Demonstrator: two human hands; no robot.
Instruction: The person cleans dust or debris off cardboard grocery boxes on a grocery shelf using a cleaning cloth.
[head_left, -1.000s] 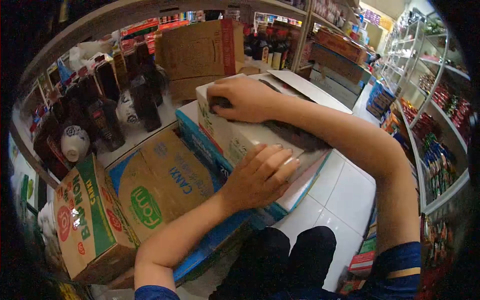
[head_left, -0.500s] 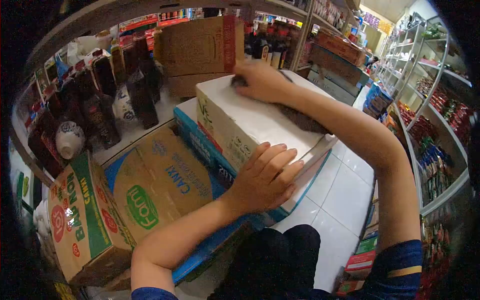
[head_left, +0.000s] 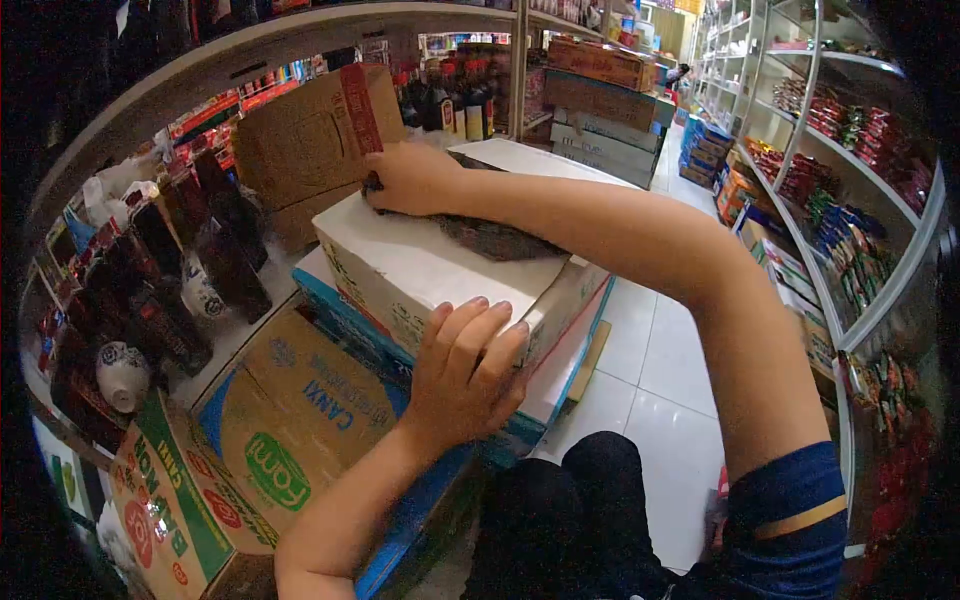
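A white carton point(head_left: 430, 268) lies across a blue-edged box point(head_left: 345, 312). My right hand point(head_left: 415, 180) is closed on a dark cloth point(head_left: 500, 240), pressed to the carton's top near its far left corner. Part of the cloth trails back beneath my forearm. My left hand point(head_left: 465, 375) lies over the carton's near edge, fingers stretched out and holding nothing. To its left is a brown Fami carton point(head_left: 320, 400); a second brown carton with a green stripe point(head_left: 180, 500) leans beside that.
Dark bottles point(head_left: 150, 290) and a blue-and-white ceramic bottle point(head_left: 122, 375) stand on the left shelf. Behind the white carton is an upright cardboard piece point(head_left: 300, 150). Stacked boxes point(head_left: 605, 110) stand farther back. A tiled aisle point(head_left: 640, 350) runs along the right, beside shelves of packets point(head_left: 850, 250).
My right hand has slid the cloth toward the carton's far left corner. My left hand stays on the near edge. The view has shifted, bringing more of the aisle in.
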